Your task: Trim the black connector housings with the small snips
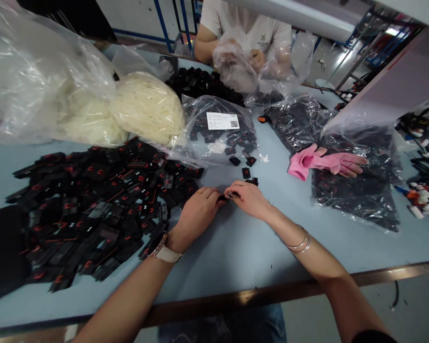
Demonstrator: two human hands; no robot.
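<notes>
My left hand and my right hand meet over the middle of the table, fingers bent and pinched together. Between their fingertips is a small black plastic part, mostly covered by the fingers. To the left of my left hand spreads a big heap of black plastic connector housings with orange-red bits. Just beyond my right hand lie a few loose small black pieces, one partly behind the hand. A little pile of tiny white pieces sits past them.
A labelled clear bag of small black parts lies ahead, beside bags of cream-coloured pieces. Pink gloves rest on bagged black parts at right. Across the table a person handles clear plastic. The table's front edge is near me.
</notes>
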